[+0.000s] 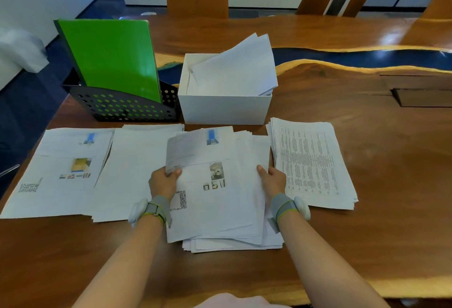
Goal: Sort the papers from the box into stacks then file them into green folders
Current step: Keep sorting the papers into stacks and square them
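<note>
Wooden table [367, 160] carries a loose pile [220, 209] at its near middle, with a picture stack [61, 173] and a plain stack [127, 168] at 9 o'clock and a text stack [310, 163] at 3 o'clock. At 12 o'clock from the pile stands the box [225, 109] with papers [234, 70] leaning inside, and at 11 o'clock the folders [110, 58] stand in a rack [122, 109]. The left hand [162, 181] pinches a sheet [183, 151] raised off the pile's left side, while the right hand [274, 180] grips the pile's right edge, thumb on top, fingers hidden beneath.
</note>
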A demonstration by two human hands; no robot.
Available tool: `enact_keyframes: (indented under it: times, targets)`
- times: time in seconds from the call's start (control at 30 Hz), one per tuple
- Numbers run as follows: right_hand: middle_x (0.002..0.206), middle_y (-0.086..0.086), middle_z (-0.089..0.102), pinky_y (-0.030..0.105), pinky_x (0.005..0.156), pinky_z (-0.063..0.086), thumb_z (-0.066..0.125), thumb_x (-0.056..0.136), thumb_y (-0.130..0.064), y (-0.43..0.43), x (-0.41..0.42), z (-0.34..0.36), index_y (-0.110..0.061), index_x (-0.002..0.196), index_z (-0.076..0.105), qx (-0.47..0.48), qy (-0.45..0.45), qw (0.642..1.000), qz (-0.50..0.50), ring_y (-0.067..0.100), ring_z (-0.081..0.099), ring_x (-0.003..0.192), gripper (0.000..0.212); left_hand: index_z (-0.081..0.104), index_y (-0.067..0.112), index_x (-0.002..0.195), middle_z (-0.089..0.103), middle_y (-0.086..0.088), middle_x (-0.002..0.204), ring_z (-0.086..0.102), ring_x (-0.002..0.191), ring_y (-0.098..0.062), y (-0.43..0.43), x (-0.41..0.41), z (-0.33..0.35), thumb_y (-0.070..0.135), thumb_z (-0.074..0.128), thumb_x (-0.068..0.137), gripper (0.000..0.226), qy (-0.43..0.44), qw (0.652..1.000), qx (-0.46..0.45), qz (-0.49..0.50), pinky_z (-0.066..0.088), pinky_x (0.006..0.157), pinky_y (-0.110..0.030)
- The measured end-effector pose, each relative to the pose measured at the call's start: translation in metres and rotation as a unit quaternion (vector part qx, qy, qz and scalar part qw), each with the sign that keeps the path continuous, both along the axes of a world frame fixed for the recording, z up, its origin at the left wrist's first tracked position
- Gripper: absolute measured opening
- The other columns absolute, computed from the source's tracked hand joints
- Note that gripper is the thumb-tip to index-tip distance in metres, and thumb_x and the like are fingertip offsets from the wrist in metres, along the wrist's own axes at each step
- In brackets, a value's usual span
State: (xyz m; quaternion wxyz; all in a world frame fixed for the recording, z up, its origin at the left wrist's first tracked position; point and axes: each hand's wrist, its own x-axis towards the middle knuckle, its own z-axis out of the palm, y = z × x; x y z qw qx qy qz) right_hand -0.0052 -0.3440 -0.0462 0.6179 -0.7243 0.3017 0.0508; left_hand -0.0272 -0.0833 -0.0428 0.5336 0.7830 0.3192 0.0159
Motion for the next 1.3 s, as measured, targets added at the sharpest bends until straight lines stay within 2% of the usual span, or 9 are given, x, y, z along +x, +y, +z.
enact_keyframes:
  times: [0.2, 0.33, 0.5, 0.63, 0.8, 0.87, 0.97, 1.17, 1.3]
  targets:
    - [0.092, 0.013, 0.062, 0.029, 0.080, 0.043, 0.062, 0.090, -0.013, -0.003, -0.001, -0.003, 0.001, 0.089, 0.065, -0.019, 0.028, 0.999, 0.030, 0.024, 0.054, 0.090, 0.014, 0.069, 0.003, 0.107, 0.069, -0.016, 0.104, 0.062, 0.099, -0.032, 0.018, 0.004, 0.000, 0.016, 0.069, 0.083, 0.027, -0.004, 0.999, -0.014, 0.041, 0.050, 0.084, -0.035]
    - [0.145, 0.008, 0.042, 0.032, 0.109, 0.032, 0.058, 0.094, -0.022, 0.009, 0.000, 0.010, -0.019, 0.147, 0.033, -0.048, -0.036, 0.995, 0.076, 0.023, 0.039, 0.135, 0.059, 0.067, 0.003, 0.111, 0.068, -0.016, 0.108, 0.063, 0.102, -0.033, 0.017, 0.005, -0.001, 0.016, 0.071, 0.083, 0.031, 0.000, 0.997, -0.061, 0.047, 0.051, 0.091, -0.044]
    - [0.119, 0.000, 0.056, 0.021, 0.096, 0.041, 0.054, 0.096, -0.025, 0.013, 0.009, 0.021, -0.005, 0.127, 0.056, 0.038, -0.028, 0.995, 0.092, 0.012, 0.054, 0.109, 0.037, 0.065, 0.005, 0.108, 0.068, -0.015, 0.107, 0.064, 0.100, -0.032, 0.012, 0.007, -0.001, 0.014, 0.071, 0.083, 0.026, -0.007, 0.995, -0.091, 0.032, 0.051, 0.093, -0.048]
    - [0.058, -0.006, 0.052, 0.015, 0.057, 0.039, 0.051, 0.094, -0.007, 0.013, 0.013, 0.023, -0.008, 0.059, 0.048, 0.065, -0.022, 0.995, 0.079, 0.016, 0.043, 0.062, 0.036, 0.067, 0.011, 0.105, 0.068, -0.009, 0.103, 0.064, 0.094, -0.026, 0.008, 0.006, 0.000, 0.013, 0.069, 0.084, 0.021, -0.024, 0.996, -0.088, 0.019, 0.051, 0.086, -0.038]
    - [0.088, 0.013, 0.066, 0.039, 0.078, 0.052, 0.065, 0.085, -0.008, 0.010, 0.011, 0.026, 0.001, 0.085, 0.066, 0.075, -0.039, 0.996, -0.002, 0.022, 0.058, 0.079, 0.009, 0.068, 0.009, 0.099, 0.069, -0.007, 0.097, 0.065, 0.089, -0.024, 0.004, 0.003, 0.001, 0.021, 0.078, 0.077, 0.027, -0.008, 0.994, -0.108, -0.004, 0.054, 0.083, -0.038]
    - [0.096, 0.012, 0.069, 0.038, 0.084, 0.055, 0.072, 0.081, -0.012, 0.007, 0.010, 0.025, -0.001, 0.104, 0.067, 0.087, -0.038, 0.995, -0.023, 0.024, 0.062, 0.086, 0.025, 0.069, 0.009, 0.098, 0.069, -0.009, 0.096, 0.066, 0.086, -0.024, 0.001, 0.003, 0.001, 0.020, 0.078, 0.077, 0.025, 0.003, 0.995, -0.100, -0.003, 0.054, 0.080, -0.036]
    - [0.078, 0.002, 0.063, 0.029, 0.076, 0.047, 0.069, 0.085, -0.018, 0.000, 0.011, 0.025, -0.015, 0.086, 0.062, 0.047, -0.038, 0.998, -0.023, 0.020, 0.056, 0.080, 0.008, 0.067, 0.013, 0.089, 0.069, -0.012, 0.096, 0.061, 0.081, -0.022, 0.003, 0.005, 0.001, 0.021, 0.074, 0.079, 0.014, 0.008, 0.999, -0.037, 0.027, 0.049, 0.074, -0.030]
    - [0.061, -0.001, 0.050, 0.019, 0.050, 0.039, 0.053, 0.093, -0.004, -0.011, 0.012, 0.021, -0.016, 0.055, 0.047, 0.034, -0.009, 0.998, -0.044, 0.013, 0.041, 0.056, 0.040, 0.062, 0.001, 0.113, 0.064, -0.016, 0.115, 0.060, 0.105, -0.031, 0.024, 0.009, 0.002, 0.020, 0.073, 0.081, 0.038, 0.030, 0.998, -0.021, 0.046, 0.048, 0.091, -0.035]
    - [0.072, 0.007, 0.061, 0.030, 0.068, 0.049, 0.068, 0.084, -0.011, -0.010, 0.010, 0.021, -0.006, 0.069, 0.062, 0.047, -0.001, 0.999, -0.020, 0.019, 0.052, 0.067, 0.017, 0.063, 0.006, 0.108, 0.065, -0.009, 0.104, 0.064, 0.081, -0.019, 0.011, 0.004, 0.004, 0.011, 0.076, 0.078, 0.033, 0.020, 0.990, -0.135, 0.016, 0.052, 0.073, -0.027]
